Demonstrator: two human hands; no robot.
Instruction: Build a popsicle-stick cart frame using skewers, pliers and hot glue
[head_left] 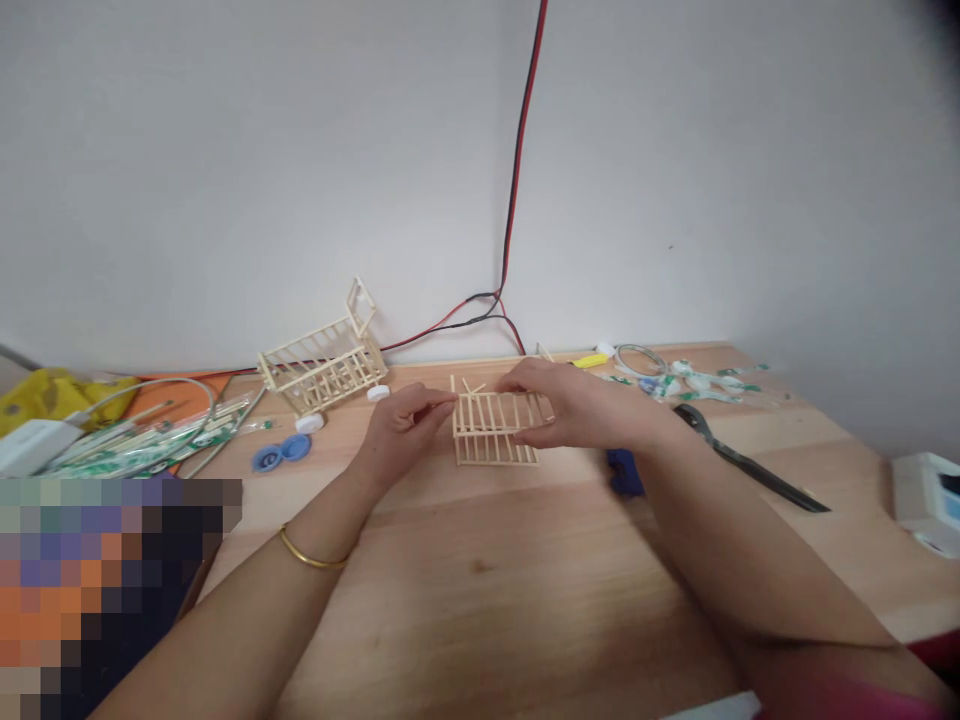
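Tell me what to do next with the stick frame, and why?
Probably nudge the crooked stick at the left corner of the frame straight: it sits askew, the left hand pinches the frame beside it, and the right hand holds the other side.

A stick cart (pixel 324 365), blue caps (pixel 281 453) and a black tool (pixel 750 465) lie on the table (pixel 480 600).

Two hands (pixel 409 420) (pixel 577 405) at centre. Two stick frames (pixel 491 435) (pixel 322 365). Two blue caps (pixel 266 459) (pixel 296 447) and two white caps (pixel 379 393) (pixel 309 423), centre left. One bangle (pixel 311 555). One black tool (pixel 750 465), right.
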